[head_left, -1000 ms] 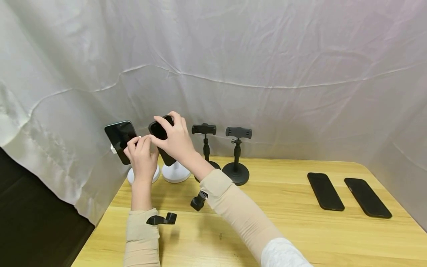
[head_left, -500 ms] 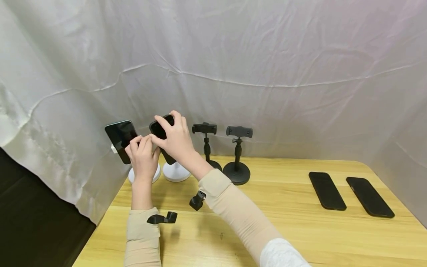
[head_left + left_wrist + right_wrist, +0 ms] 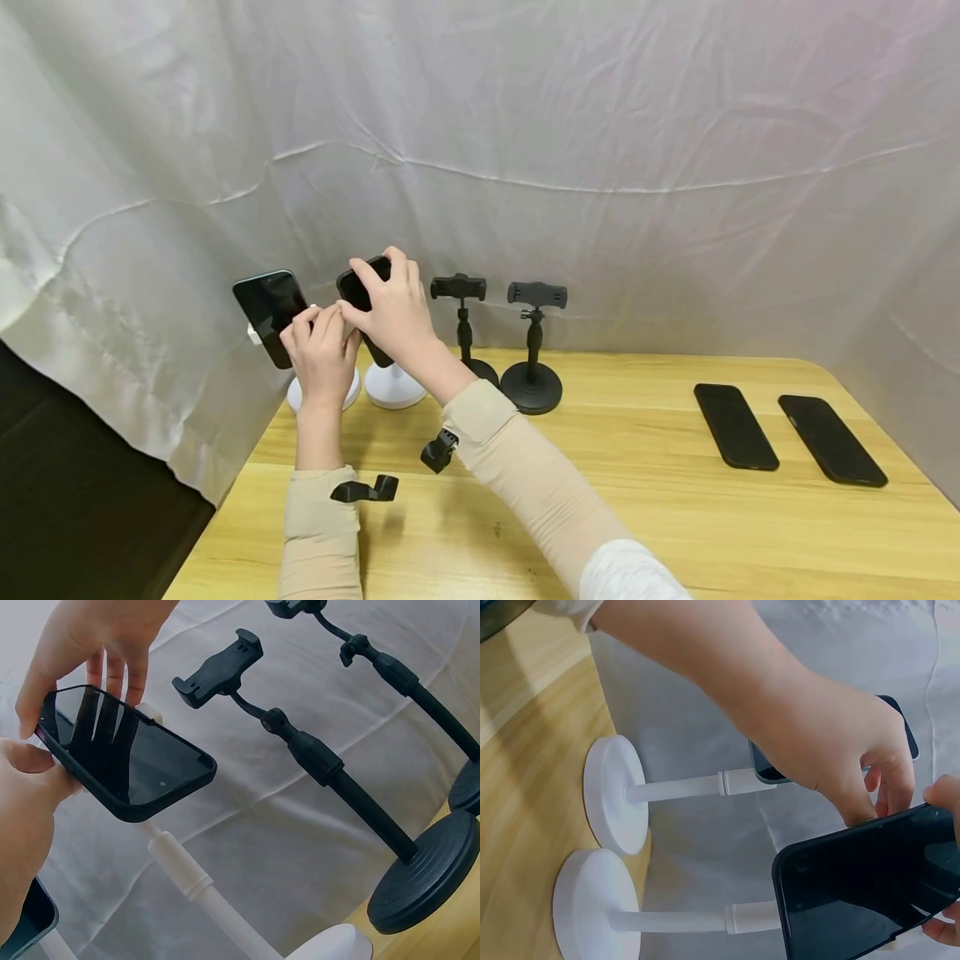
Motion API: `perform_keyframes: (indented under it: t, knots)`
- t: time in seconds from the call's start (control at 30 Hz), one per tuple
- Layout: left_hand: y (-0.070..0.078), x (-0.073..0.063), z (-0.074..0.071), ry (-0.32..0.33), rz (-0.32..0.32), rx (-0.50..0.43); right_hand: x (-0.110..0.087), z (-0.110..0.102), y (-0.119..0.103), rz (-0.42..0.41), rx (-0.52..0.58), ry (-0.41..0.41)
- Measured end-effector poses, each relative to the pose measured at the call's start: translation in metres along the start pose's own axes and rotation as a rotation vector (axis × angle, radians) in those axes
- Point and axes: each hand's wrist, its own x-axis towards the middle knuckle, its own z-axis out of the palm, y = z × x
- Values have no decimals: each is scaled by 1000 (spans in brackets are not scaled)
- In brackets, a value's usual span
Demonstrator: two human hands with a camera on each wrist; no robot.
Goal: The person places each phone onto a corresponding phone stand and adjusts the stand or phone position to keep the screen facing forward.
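A black smartphone (image 3: 354, 293) leans in front of a white phone stand (image 3: 393, 387). My right hand (image 3: 396, 312) grips it across its upper part, thumb at one edge and fingers at the other. At the phone's left edge my left hand (image 3: 321, 354) curls its fingers, the tips partly behind the phone in the right wrist view. A bit of white holder (image 3: 152, 712) shows at the phone's opposite edge; the rest of the holder is hidden. Left of the hands, a second smartphone (image 3: 270, 307) sits on another white stand (image 3: 615, 795), partly covered by my left hand.
Two black phone stands, a nearer one (image 3: 534, 375) and one beside it (image 3: 463, 329), stand to the right with bare clamps. Two dark smartphones, one left (image 3: 737, 427) and one right (image 3: 832, 440), lie on the wooden table (image 3: 600, 467). Grey-white cloth (image 3: 600, 125) hangs behind.
Both hands keep their places at the same phone. The right forearm has shifted very slightly left, and the view has moved a little; nothing was taken or let go.
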Motion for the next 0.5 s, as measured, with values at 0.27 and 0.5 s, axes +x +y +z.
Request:
perform_keyframes:
  t: [0.27,0.5]
  knots:
    - [2,1,-1,45,32,15,-1,0,0,7,-51,-26]
    - [3,3,-1,84,48,23,-1,0,4,0,-71,13]
